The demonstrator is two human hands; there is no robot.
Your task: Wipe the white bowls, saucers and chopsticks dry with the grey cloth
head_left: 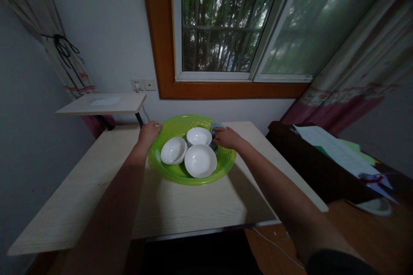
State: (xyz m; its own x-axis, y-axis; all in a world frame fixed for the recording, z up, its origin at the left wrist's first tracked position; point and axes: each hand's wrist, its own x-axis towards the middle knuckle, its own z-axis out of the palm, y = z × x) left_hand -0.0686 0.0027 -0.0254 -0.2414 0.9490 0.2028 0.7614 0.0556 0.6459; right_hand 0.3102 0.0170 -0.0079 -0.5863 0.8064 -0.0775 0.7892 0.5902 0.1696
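Observation:
A bright green plastic basin with a textured wall rests on the wooden table. Three white bowls lie inside: a tilted left bowl, a back bowl and a front bowl. At the basin's left rim, my left hand is closed on the edge. My right hand reaches over the right side, its fingers bent against a blue-grey cloth by the back right rim. Under those fingers, beside the bowls, is a dark item too shadowed to name.
The light wooden table has a small raised shelf at its back left, with a white paper on it. Behind the table are a wall and a window. A dark brown piece of furniture holding papers stands to the right.

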